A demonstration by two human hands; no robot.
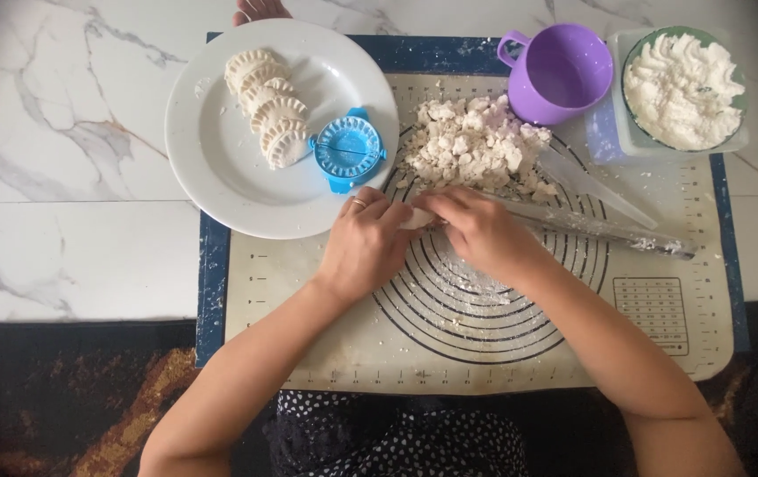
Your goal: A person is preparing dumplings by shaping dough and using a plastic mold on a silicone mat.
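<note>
Marble floor, baking mat, dough piece pinched between both hands.

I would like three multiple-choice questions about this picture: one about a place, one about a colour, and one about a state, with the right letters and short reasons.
1. Where does the blue dumpling press lie?
A. on the rim of the white plate
B. inside the mug
C. on the marble floor

2. What colour is the mug?
A. green
B. purple
C. white

3. How is the small piece of dough held?
A. it lies untouched on the mat
B. only the left hand touches it
C. both hands pinch it between them

Answers:
1 A, the press rests on the plate's right edge, beside the row of shaped dumplings.
2 B, the mug next to the bowl of white filling is purple.
3 C, the left hand and the right hand meet around the dough above the pastry mat.
</note>
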